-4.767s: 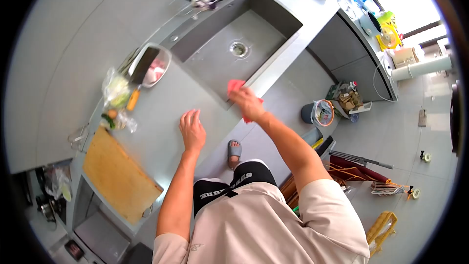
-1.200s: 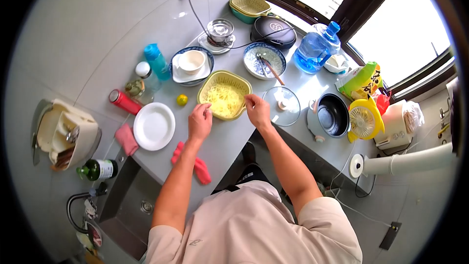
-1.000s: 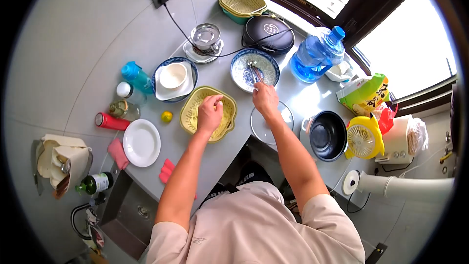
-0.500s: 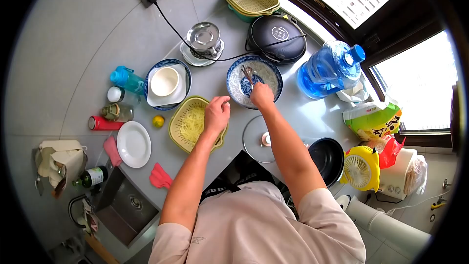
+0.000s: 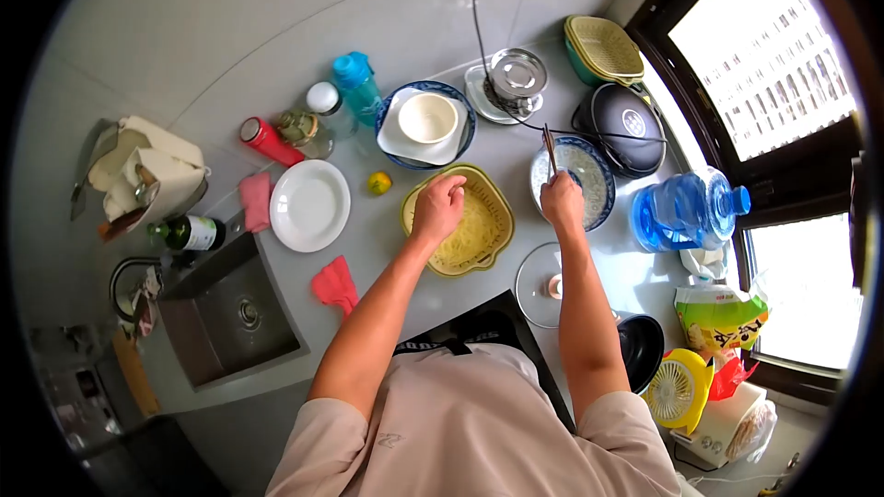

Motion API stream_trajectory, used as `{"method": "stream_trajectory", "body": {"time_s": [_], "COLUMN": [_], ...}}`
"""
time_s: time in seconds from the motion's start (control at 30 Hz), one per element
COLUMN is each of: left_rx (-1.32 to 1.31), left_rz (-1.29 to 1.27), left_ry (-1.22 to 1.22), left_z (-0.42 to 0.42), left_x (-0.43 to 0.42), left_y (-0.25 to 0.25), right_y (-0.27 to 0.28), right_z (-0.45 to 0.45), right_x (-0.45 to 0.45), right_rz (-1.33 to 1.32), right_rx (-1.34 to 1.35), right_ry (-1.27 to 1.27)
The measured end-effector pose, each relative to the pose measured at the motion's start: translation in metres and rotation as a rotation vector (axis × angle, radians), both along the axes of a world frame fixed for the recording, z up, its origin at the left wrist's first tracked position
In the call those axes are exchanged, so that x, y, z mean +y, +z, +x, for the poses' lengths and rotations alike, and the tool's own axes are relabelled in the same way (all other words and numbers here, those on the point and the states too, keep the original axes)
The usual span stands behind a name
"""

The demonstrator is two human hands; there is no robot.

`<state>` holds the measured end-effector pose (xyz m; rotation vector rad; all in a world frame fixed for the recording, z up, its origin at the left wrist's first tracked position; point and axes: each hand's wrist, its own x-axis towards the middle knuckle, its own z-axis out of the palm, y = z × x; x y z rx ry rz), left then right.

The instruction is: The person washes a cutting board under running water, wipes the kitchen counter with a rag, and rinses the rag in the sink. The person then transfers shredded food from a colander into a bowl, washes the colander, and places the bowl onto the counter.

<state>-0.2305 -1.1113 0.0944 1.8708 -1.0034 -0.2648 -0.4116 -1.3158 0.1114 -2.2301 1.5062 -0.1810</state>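
Note:
My right hand (image 5: 563, 200) is closed around a slim two-pronged metal utensil (image 5: 550, 149), which looks like tongs. It stands up from the fist over the near left rim of a blue-and-white patterned bowl (image 5: 597, 186). To the left, my left hand (image 5: 438, 209) hovers over a yellow-green colander (image 5: 502, 212), its fingers loosely bent and apart with nothing visible in them. Pale thin shreds (image 5: 471, 237) lie inside the colander, partly hidden by that hand. A glass lid (image 5: 532, 290) lies beside my right forearm.
Behind the colander are a white bowl (image 5: 428, 118) on stacked dishes and a steel container (image 5: 518, 74). A black appliance (image 5: 622, 129) and a blue water jug (image 5: 686, 212) stand right. Leftward are a white plate (image 5: 310, 205), a small yellow citrus fruit (image 5: 379, 183) and a sink (image 5: 221, 313).
The view has turned, shifting the counter's things rightward. My right hand has drawn the utensil up from inside the patterned bowl to its rim. My left hand is now above the colander's middle.

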Motion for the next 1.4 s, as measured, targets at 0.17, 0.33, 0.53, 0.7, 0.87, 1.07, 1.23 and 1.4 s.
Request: {"method": "stream_trajectory", "body": {"time_s": [0.17, 0.33, 0.53, 0.7, 0.87, 1.07, 1.23, 1.4], "left_rx": [0.077, 0.012, 0.090, 0.067, 0.048, 0.065, 0.060, 0.033], "left_rz": [-0.024, 0.050, 0.236, 0.244, 0.177, 0.127, 0.090, -0.077], "left_ry": [0.232, 0.537, 0.688, 0.723, 0.682, 0.551, 0.295, -0.018], "left_z": [0.043, 0.089, 0.112, 0.119, 0.126, 0.133, 0.101, 0.032], "left_x": [0.073, 0.175, 0.280, 0.314, 0.318, 0.275, 0.171, 0.050], "left_y": [0.000, -0.034, -0.065, -0.078, -0.073, -0.045, -0.012, 0.007], "right_y": [0.012, 0.002, -0.046, -0.074, -0.051, -0.043, -0.001, 0.002], "right_z": [0.106, 0.199, 0.265, 0.293, 0.313, 0.292, 0.203, 0.071], "right_x": [0.087, 0.197, 0.283, 0.315, 0.325, 0.306, 0.235, 0.132], "right_rz": [0.411, 0.744, 0.763, 0.423, 0.376, 0.123, -0.009, -0.124], "right_rx": [-0.465, -0.302, -0.156, -0.070, -0.077, -0.372, -0.645, -0.671], "right_ry": [0.194, 0.446, 0.496, 0.593, 0.549, 0.582, 0.351, -0.150]}}
